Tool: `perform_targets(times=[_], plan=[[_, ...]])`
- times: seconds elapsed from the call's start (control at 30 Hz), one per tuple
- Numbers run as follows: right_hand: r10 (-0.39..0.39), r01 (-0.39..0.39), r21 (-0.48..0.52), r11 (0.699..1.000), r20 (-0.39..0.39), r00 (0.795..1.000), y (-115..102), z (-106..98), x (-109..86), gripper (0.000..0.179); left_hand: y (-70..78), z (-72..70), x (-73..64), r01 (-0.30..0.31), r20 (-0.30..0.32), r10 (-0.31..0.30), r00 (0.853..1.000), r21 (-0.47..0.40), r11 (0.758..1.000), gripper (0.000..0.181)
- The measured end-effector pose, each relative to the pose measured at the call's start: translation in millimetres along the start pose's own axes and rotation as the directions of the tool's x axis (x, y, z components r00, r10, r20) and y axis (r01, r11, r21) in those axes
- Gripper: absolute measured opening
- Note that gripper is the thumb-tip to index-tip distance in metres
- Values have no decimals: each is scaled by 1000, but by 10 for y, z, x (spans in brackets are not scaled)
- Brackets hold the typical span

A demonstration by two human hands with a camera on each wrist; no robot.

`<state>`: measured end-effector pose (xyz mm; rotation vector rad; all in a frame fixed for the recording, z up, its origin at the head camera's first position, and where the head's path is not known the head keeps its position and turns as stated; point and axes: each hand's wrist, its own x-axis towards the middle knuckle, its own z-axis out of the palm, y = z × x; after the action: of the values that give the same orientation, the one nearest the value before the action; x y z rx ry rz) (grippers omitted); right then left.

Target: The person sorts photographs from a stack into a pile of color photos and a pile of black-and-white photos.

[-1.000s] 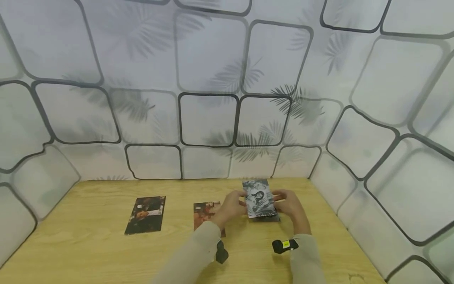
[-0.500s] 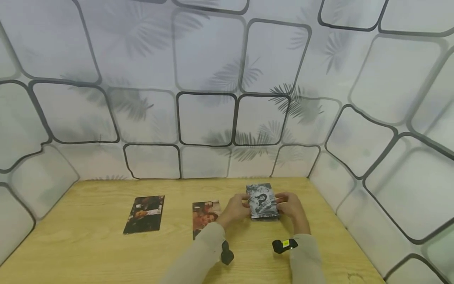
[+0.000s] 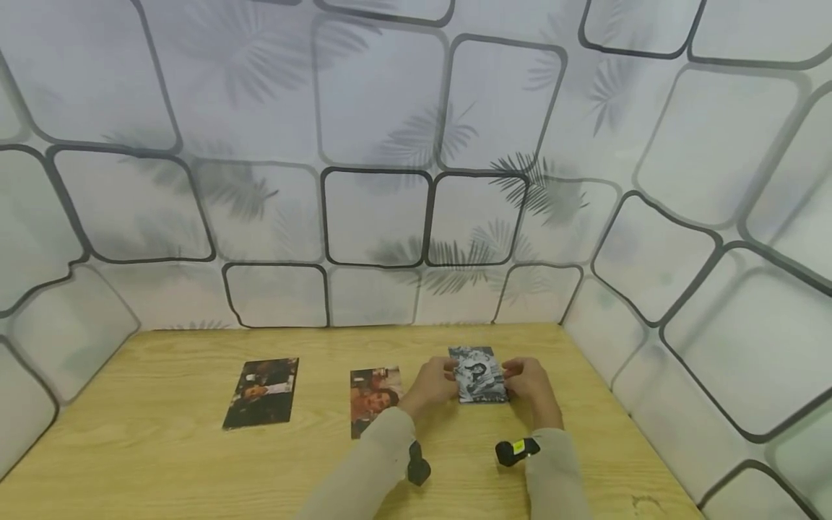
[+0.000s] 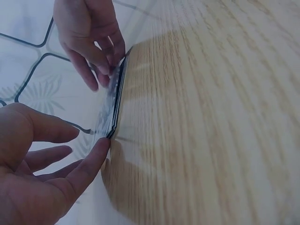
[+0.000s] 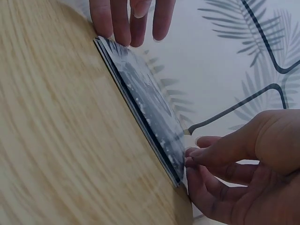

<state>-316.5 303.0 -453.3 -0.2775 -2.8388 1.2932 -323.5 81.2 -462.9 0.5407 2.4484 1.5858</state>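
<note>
A black-and-white photo print (image 3: 479, 375) lies on top of a thin stack of prints (image 5: 140, 115) on the wooden table. My left hand (image 3: 434, 383) is at the stack's left side. In the left wrist view its lowest finger touches the corner, while the thumb stays apart. On the right side, my right hand (image 3: 528, 384) has thumb and fingertips drawn together at the print's edge, pinching it near the corner in the right wrist view. The layers' edges are slightly uneven there. Beside my left forearm lies a colour photo (image 3: 373, 397), partly covered by the sleeve.
Another colour photo (image 3: 262, 392) lies farther left on the wooden table (image 3: 175, 462). A patterned cloth wall (image 3: 377, 217) rises behind the table's far edge and along both sides. Each wrist wears a small black device.
The black-and-white print has come down onto the stack and now covers the print beneath it in the head view. Both hands have lowered with it and stay at its sides.
</note>
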Motion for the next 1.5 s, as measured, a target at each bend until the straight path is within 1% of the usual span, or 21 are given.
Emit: perform_targets(times=[0.13,0.33,0.47,0.6,0.67,0.77,0.87,0.93,1.07,1.13,1.2,1.3,1.4,1.5], plan=[[-21,21,-50,999,-4,1000,-5,10,2,39,-21,-1,3,-1,-7,1,1000,1,1000,58],[-19,18,-111,994,-11,1000,-45,-4,-15,39,-35,-9,-10,-3,-6,3,1000,-14,1000,60],[-32,31,-97,995,-14,999,-99,-30,-44,40,-24,-35,-51,-12,-20,12,1000,-16,1000,58],[-69,66,-77,995,-35,997,-155,-40,-75,40,-2,-102,-109,-28,-44,27,999,-26,999,55],[-95,91,-89,992,-46,994,-186,-33,-81,39,16,-163,-139,-32,-47,30,998,-49,998,52],[-125,120,-83,989,-50,991,-252,11,-71,40,38,-278,-176,-18,-47,13,999,-93,996,49],[-146,145,-53,988,-19,989,-352,109,-63,38,49,-398,-214,3,-48,-9,999,-117,993,48],[-165,165,-24,986,22,986,-437,198,-79,37,49,-474,-249,21,-39,-26,999,-123,992,47],[-212,212,9,977,90,973,-599,403,-124,35,50,-617,-318,44,-26,-47,999,-93,995,45],[-217,213,43,976,132,967,-668,496,-150,35,43,-685,-340,42,-31,-44,999,-73,996,44],[-226,217,67,974,172,959,-721,583,-166,34,29,-746,-355,51,-49,-54,997,-59,997,45],[-244,228,97,969,237,940,-789,687,-192,33,0,-833,-381,65,-95,-67,993,-32,997,47],[-265,241,118,963,286,921,-841,770,-220,33,-35,-913,-411,91,-138,-91,986,-6,996,50],[-273,236,148,960,329,904,-889,838,-252,35,-72,-998,-441,100,-164,-95,982,20,995,50]])
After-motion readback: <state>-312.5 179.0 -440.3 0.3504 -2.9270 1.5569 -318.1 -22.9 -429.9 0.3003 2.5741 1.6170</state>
